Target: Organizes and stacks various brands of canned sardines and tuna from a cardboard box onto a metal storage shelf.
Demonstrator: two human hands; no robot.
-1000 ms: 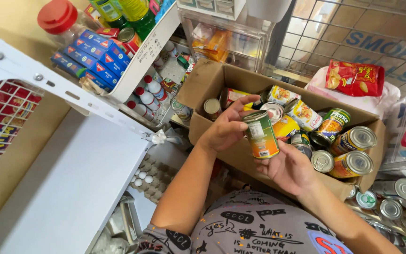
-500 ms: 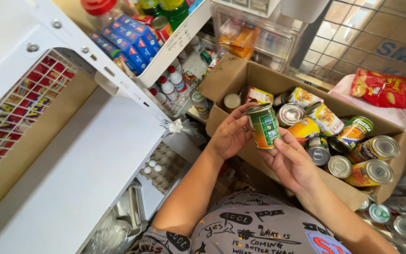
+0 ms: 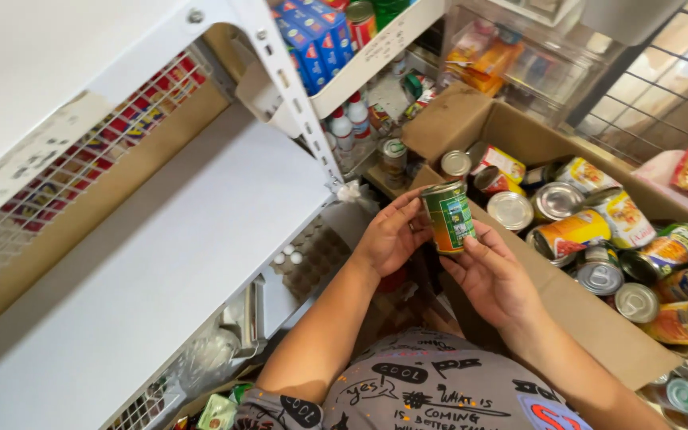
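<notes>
Both hands on one can.
Left hand (image 3: 392, 235) and right hand (image 3: 494, 275) clasp upright green-labelled can (image 3: 448, 216), beside box (image 3: 599, 326) of tins.

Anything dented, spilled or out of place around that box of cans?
Nothing spilled or visibly dented. Cans lie jumbled on their sides in the cardboard box, not stacked. The left hand and right hand hold the green-labelled can upright.

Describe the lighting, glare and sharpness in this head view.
Head view: even daylight, brightest through the wire grid at top right; soft glare on the can lids in the cardboard box; the green-labelled can between left hand and right hand is sharp; straight shelf edges bow toward the corners.
</notes>
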